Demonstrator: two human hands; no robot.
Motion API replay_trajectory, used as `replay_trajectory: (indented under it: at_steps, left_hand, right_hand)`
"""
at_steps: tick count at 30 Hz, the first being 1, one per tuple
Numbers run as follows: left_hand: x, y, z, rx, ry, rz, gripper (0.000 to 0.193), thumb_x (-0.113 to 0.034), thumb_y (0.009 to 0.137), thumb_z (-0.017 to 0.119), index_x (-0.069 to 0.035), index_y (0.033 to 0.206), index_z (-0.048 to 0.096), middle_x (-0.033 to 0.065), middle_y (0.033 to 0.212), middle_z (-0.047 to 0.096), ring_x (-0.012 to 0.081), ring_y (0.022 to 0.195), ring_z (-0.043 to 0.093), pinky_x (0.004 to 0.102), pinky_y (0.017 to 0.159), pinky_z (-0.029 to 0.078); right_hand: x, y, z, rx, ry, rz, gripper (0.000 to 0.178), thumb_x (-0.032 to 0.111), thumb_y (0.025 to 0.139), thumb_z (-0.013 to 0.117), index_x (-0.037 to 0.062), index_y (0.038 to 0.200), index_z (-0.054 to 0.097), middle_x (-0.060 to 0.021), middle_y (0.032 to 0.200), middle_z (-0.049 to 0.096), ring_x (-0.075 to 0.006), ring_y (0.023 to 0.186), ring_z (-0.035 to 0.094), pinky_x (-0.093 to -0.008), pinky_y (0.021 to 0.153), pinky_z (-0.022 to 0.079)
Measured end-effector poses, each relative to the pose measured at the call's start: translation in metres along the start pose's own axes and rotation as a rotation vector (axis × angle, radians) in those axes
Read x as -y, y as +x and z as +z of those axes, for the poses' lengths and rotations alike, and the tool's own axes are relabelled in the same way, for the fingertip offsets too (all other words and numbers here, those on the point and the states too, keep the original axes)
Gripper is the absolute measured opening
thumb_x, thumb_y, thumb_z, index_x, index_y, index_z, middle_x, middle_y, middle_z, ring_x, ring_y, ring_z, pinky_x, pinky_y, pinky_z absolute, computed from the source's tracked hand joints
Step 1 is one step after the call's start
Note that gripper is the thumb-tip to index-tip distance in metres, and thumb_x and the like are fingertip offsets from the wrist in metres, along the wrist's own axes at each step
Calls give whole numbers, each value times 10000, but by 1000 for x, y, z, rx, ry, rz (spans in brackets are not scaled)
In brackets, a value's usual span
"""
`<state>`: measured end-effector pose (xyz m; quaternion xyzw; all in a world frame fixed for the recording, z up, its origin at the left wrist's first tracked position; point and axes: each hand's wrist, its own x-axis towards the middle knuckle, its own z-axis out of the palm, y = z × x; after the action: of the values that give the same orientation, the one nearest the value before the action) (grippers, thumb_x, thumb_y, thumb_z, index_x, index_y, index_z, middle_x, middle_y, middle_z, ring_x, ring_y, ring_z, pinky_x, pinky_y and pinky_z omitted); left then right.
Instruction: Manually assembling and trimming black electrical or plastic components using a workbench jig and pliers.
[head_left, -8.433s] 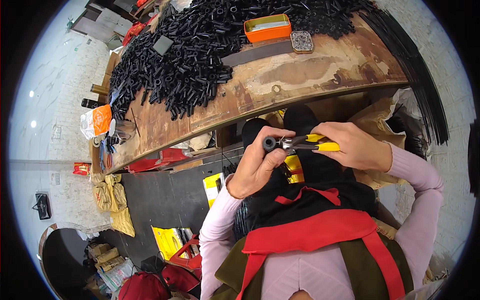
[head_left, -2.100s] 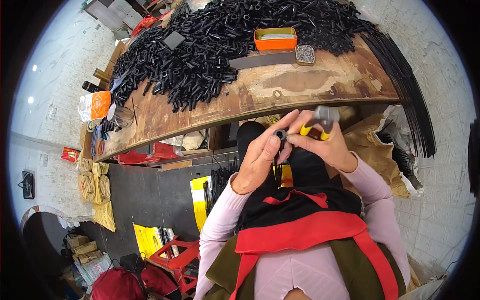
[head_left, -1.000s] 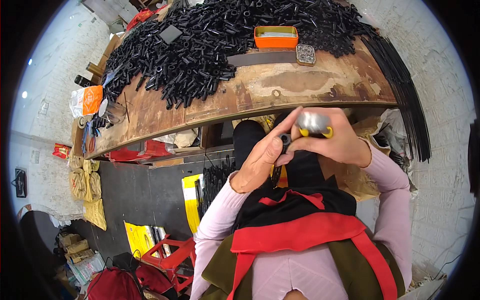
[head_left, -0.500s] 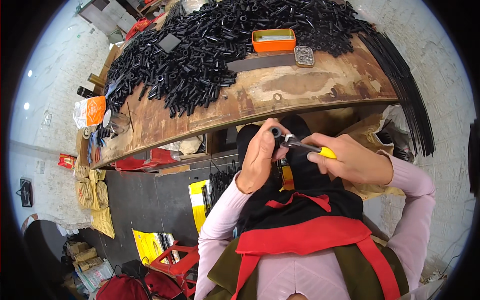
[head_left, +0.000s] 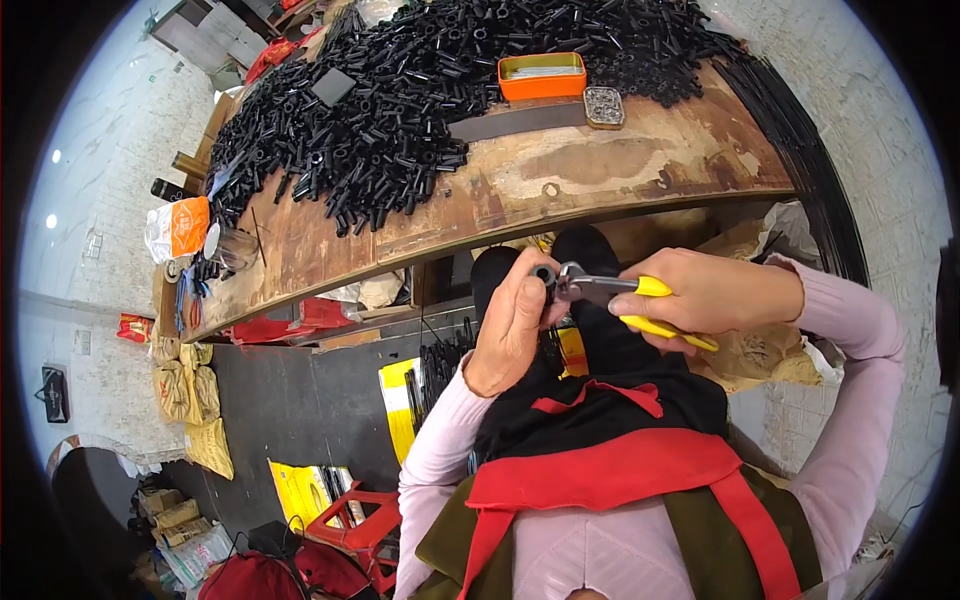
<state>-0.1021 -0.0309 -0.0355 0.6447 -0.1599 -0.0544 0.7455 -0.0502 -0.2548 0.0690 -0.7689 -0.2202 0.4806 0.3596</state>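
Observation:
Over my lap, my left hand (head_left: 512, 325) is closed around a short black tube (head_left: 543, 273), its round open end facing up. My right hand (head_left: 715, 290) grips pliers (head_left: 655, 288) with yellow handles, which stand spread apart. The metal jaws of the pliers are at the tube's side, close to my left fingertips. Whatever small part sits between the jaws is too small to make out. Both hands are just in front of the wooden table (head_left: 600, 165), whose far part bears a big heap of short black tubes (head_left: 390, 120).
On the table stand an orange box (head_left: 542, 78) with thin metal pins, a small clear case (head_left: 604, 107) and a flat grey strip (head_left: 515, 123). Long black rods (head_left: 800, 150) hang over the right edge. A clear jar (head_left: 232, 247) lies at the left; a red stool (head_left: 355, 525) stands on the floor.
My right hand has shifted slightly right and up, its wrist turned and elbow farther out. The pliers' handles now show spread apart. My left hand, still around the tube, has moved a little left.

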Motion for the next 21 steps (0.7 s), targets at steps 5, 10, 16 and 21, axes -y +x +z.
replay_trajectory:
  at_steps: [5,10,16,21]
  left_hand:
    - [2,-6,-6,119,-65,34,514,-502,1055,328,-14,1078,484,-12,727,424,76,658,341,228,598,274]
    - [-2,-3,2,161,-113,29,516,-495,1057,326,-5,1077,487,-7,740,420,81,670,348,225,621,283]
    - [-7,2,13,180,-13,-21,611,-576,1018,353,9,1055,522,-6,741,474,60,642,376,223,577,296]
    - [-5,14,-45,-154,158,144,516,-452,1065,314,-17,1091,588,-12,692,509,78,591,451,232,533,346]
  right_hand:
    - [-1,-3,8,32,39,-34,300,282,1032,472,4,1042,583,-51,679,598,-118,561,599,-274,546,490]
    - [2,-28,6,-62,-24,-39,300,289,1028,493,32,1162,569,-39,717,593,-129,636,603,-287,618,481]
    - [7,-33,5,-85,-221,44,305,267,1021,513,16,1192,535,-60,668,554,-131,601,564,-325,592,469]
    - [-24,22,-2,-258,119,-82,347,257,988,589,62,1266,519,30,648,480,-59,540,475,-238,453,358]
